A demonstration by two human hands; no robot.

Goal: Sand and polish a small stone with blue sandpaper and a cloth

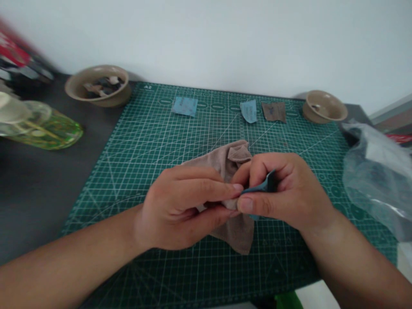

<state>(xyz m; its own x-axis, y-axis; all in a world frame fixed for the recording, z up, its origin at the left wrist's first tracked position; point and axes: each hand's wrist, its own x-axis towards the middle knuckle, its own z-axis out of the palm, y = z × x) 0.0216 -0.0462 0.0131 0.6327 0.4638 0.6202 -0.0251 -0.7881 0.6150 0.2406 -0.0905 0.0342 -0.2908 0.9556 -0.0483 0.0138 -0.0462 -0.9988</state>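
Both my hands meet over the middle of a green cutting mat (128, 141). My left hand (186, 206) pinches a fold of a brownish-pink cloth (240, 236) between thumb and fingers. The rest of that cloth hangs below and spreads out behind the hands. In my right hand (286, 193), a small blue fabric piece (262, 186) is gripped between thumb and curled fingers, its edge bent upward. The blue piece touches the cloth where the fingertips come together. Part of the contact is hidden by the fingers.
Two flat blue pieces (185, 106) and a brown piece (273, 111) lie along the mat's back. A bowl of scraps (98, 86) stands back left, a smaller bowl (324, 107) back right. A bottle (48, 126) is at left, a clear plastic bag (376, 171) at right.
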